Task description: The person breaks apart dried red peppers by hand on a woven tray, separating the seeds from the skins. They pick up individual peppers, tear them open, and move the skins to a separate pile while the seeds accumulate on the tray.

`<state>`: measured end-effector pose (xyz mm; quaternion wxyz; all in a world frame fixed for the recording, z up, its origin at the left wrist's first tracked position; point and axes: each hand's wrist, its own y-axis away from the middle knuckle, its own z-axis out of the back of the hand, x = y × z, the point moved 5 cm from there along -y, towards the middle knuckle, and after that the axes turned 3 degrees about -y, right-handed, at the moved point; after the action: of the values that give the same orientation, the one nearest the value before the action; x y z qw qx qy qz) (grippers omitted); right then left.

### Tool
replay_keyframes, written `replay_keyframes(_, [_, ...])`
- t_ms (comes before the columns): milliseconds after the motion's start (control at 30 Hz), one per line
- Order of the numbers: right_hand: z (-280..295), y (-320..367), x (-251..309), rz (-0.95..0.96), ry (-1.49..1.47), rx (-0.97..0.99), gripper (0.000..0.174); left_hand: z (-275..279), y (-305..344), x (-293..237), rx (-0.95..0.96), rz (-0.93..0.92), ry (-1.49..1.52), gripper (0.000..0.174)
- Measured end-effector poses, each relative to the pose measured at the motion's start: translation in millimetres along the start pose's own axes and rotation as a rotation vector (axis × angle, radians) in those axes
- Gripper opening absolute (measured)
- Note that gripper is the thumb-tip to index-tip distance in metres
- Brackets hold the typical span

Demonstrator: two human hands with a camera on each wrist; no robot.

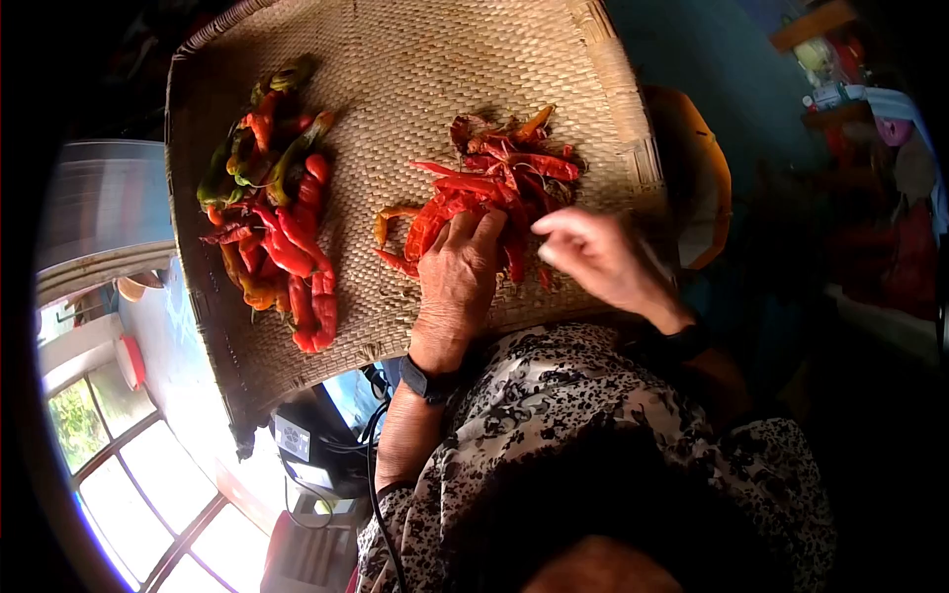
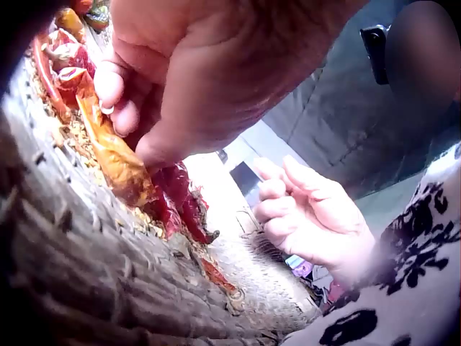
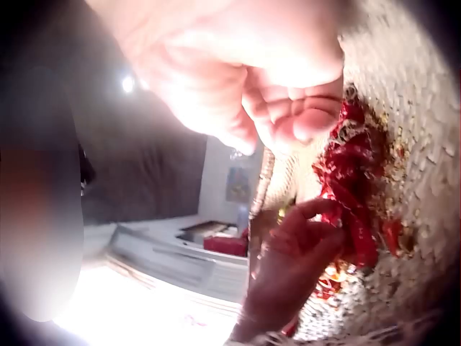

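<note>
My left hand point(image 1: 460, 272) reaches into the right-hand pile of wrinkled, dried red chili peppers point(image 1: 474, 188). Its curled fingers grip red peppers at the pile's near side, seen in the right wrist view past the left thumb; the fingertips are partly hidden. In the left wrist view an orange dried pepper point(image 2: 119, 166) lies right beside those fingers. My right hand point(image 1: 598, 252) hovers just right of the pile, slightly blurred, its fingers loosely bent with nothing between them. The woven tray point(image 1: 366, 109) lies under the peppers.
A second pile of plumper red, orange and green peppers point(image 1: 287, 242) lies on the tray's left side. Pale seeds and bits point(image 3: 392, 155) are scattered around the dried pile. Beyond the tray's right edge stands a yellow-orange basin point(image 1: 707, 188). Black cables point(image 1: 373, 435) hang below the near edge.
</note>
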<state>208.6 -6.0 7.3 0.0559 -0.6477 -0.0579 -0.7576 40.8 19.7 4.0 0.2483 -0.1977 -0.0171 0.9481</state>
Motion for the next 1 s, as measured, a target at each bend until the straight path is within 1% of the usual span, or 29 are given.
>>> replay_keyframes(33, [-21,-4,-4,0.002,0.227,0.12,0.018,-1,0,1,-0.001,-0.001,0.001,0.021])
replay_keyframes(100, [-35,-9,-12,-0.008,0.362,0.188,0.019,-3,0,2,-0.02,-0.019,-0.011,0.015])
replay_keyframes(133, [-38,-11,-15,0.046,0.408,0.148,0.022,-4,0,2,-0.021,-0.017,-0.01,0.015])
replay_keyframes(167, [-40,-13,-17,0.046,0.408,0.149,0.022,-6,0,4,-0.01,-0.012,-0.019,0.013])
replay_keyframes(233, [-43,-15,-20,0.023,0.552,0.161,0.024,-8,1,5,0.001,-0.006,-0.027,0.012])
replay_keyframes(267, [-45,-16,-20,0.022,0.553,0.162,0.024,-8,1,6,-0.001,0.011,-0.013,0.01])
replay_keyframes(333, [-47,-17,-15,0.041,0.59,0.094,0.026,-8,1,7,-0.003,0.03,0.003,0.009])
replay_keyframes(433, [-50,-16,-16,0.0,0.573,0.096,0.022,-5,2,9,0.018,0.024,0.092,0.008])
replay_keyframes(467, [-49,-16,-15,-0.001,0.572,0.097,0.022,-5,3,10,0.054,0.046,0.164,0.008])
replay_keyframes(500, [-49,-17,-17,-0.054,0.511,0.117,0.021,-6,4,11,0.089,0.068,0.235,0.008])
replay_keyframes(533, [-49,-17,-19,-0.107,0.448,0.136,0.02,-2,5,9,0.091,0.069,0.234,0.008])
replay_keyframes(567, [-49,-17,-22,-0.107,0.446,0.137,0.02,1,4,6,0.113,0.099,0.366,0.009])
replay_keyframes(600, [-48,-17,-23,-0.044,0.403,0.099,0.02,3,5,4,0.134,0.129,0.497,0.01])
replay_keyframes(633, [-47,-16,-21,0.019,0.358,0.061,0.021,3,6,1,0.134,0.13,0.495,0.01])
replay_keyframes(700, [-49,-14,-16,0.052,0.373,0.037,0.021,5,7,-1,0.099,0.164,0.522,0.011])
replay_keyframes(733, [-49,-12,-13,0.086,0.392,0.012,0.022,3,9,0,0.102,0.165,0.521,0.011])
replay_keyframes(800, [-51,-11,-11,0.114,0.437,0.011,0.022,0,11,4,0.04,0.148,0.591,0.01])
replay_keyframes(833, [-51,-10,-9,0.141,0.484,0.011,0.024,2,11,5,0.04,0.146,0.59,0.01])
replay_keyframes(867, [-50,-11,-9,0.141,0.484,0.01,0.024,11,10,12,-0.052,0.21,0.517,0.009])
replay_keyframes(900, [-47,-11,-8,0.137,0.393,0.028,0.025,21,10,19,-0.143,0.276,0.443,0.009])
replay_keyframes(933, [-45,-11,-9,0.133,0.299,0.049,0.026,33,10,24,-0.174,0.312,0.374,0.008])
replay_keyframes(967, [-41,-9,-13,0.126,0.285,0.081,0.023,37,12,34,-0.242,0.284,0.271,0.011])
replay_keyframes(1000, [-35,-8,-8,0.091,0.221,0.089,0.021,42,12,38,-0.256,0.258,0.165,0.011])
